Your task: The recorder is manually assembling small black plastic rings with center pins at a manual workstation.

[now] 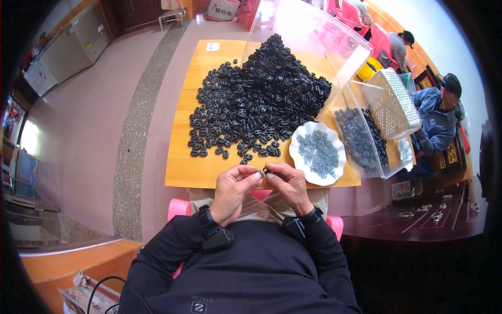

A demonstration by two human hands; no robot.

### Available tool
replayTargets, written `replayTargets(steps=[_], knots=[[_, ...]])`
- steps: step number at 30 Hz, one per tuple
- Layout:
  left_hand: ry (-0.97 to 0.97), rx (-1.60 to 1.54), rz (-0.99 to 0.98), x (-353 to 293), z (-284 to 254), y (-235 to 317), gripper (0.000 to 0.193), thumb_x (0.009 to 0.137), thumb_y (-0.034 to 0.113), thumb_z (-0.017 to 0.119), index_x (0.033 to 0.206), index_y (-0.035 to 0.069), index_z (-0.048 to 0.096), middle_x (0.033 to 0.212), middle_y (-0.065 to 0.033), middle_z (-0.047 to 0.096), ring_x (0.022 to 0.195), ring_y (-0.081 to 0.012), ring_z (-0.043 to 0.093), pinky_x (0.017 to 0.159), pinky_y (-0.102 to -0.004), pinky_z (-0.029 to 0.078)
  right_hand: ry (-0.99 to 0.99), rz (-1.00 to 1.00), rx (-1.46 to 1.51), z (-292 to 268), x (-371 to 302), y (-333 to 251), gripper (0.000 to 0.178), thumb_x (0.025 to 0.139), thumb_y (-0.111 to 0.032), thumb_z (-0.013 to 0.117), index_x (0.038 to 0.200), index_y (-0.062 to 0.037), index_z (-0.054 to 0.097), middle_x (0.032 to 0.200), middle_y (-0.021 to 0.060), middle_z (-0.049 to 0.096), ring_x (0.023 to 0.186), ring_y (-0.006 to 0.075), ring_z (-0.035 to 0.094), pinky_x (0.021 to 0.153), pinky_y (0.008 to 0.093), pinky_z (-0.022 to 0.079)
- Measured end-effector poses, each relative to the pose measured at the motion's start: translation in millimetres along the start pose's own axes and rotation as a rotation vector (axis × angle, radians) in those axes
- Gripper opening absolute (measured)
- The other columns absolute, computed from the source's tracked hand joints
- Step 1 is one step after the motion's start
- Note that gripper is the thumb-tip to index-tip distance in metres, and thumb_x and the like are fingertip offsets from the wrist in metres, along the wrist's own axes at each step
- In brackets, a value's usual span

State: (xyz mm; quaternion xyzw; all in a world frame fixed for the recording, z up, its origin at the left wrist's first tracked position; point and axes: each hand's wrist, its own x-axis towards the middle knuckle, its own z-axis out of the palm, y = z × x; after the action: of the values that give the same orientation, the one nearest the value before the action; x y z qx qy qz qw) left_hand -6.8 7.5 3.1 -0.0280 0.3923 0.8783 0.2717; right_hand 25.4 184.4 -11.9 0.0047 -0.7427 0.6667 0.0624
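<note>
Both hands meet at the near edge of the tabletop, just in front of the person's chest. The left hand is curled, its thumb and forefinger pinched on a small black part held between the 2 hands. The right hand is curled as well, its fingertips closed on the same part from the other side. Just beyond the hands, a big heap of black parts spreads over the middle of the tabletop, with loose ones scattered along its near edge. To the right of the hands sits a white plate with a wavy rim, holding small grey pieces. Beside the plate, a clear bin holds dark parts, and a white basket rests tilted on its far rim. A second clear bin lies tipped behind the heap. At the right edge, another person in blue sits.
</note>
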Motion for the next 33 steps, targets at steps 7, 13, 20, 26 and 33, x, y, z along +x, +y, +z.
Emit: replayTargets(steps=[7,13,20,26,33], knots=[[-0.037,-0.005,-0.021,1.3,-3.0,-3.1,0.012,0.087,0.001,0.062,0.099,-0.001,0.059,0.093,-0.0103,0.067,0.084,-0.0152,0.065,0.078,-0.0252,0.054,-0.066,0.019,-0.006,-1.6,2.0,-6.8,0.027,0.086,0.002,0.058,0.112,0.0056,0.062,0.098,0.0083,0.064,0.085,0.0121,0.06,0.075,0.0225,0.049],[-0.033,-0.016,-0.046,0.8,-2.0,-4.0,0.011,0.087,0.001,0.062,0.098,0.0,0.06,0.093,-0.0102,0.067,0.083,-0.0149,0.065,0.078,-0.025,0.054,-0.098,0.143,0.119,-1.7,0.9,-11.4,0.023,0.089,-0.001,0.06,0.111,0.0059,0.06,0.097,0.0069,0.065,0.083,0.0106,0.062,0.074,0.0218,0.052],[-0.019,-0.039,-0.047,1.2,0.1,-1.4,0.009,0.088,0.001,0.061,0.097,-0.001,0.06,0.094,-0.0119,0.067,0.084,-0.0165,0.066,0.079,-0.0263,0.055,-0.065,0.155,0.227,-2.8,1.4,-9.7,0.022,0.09,0.0,0.059,0.111,0.0065,0.06,0.097,0.0091,0.066,0.086,0.0124,0.063,0.079,0.0241,0.053],[0.004,-0.032,-0.052,0.5,1.3,0.0,0.009,0.089,0.001,0.06,0.098,-0.001,0.06,0.093,-0.013,0.067,0.084,-0.0176,0.066,0.079,-0.0269,0.056,-0.044,-0.019,-0.004,-4.9,2.6,-2.3,0.023,0.091,-0.001,0.056,0.113,0.006,0.06,0.097,0.008,0.065,0.085,0.0113,0.062,0.078,0.0231,0.052],[0.007,-0.031,-0.045,0.8,0.4,-0.8,0.009,0.089,0.001,0.06,0.097,-0.001,0.06,0.092,-0.0131,0.067,0.083,-0.0175,0.066,0.078,-0.027,0.057,-0.068,0.15,0.162,-3.9,0.0,-5.5,0.023,0.094,-0.005,0.054,0.115,0.0051,0.057,0.096,0.007,0.064,0.085,0.0103,0.061,0.077,0.0235,0.052]])
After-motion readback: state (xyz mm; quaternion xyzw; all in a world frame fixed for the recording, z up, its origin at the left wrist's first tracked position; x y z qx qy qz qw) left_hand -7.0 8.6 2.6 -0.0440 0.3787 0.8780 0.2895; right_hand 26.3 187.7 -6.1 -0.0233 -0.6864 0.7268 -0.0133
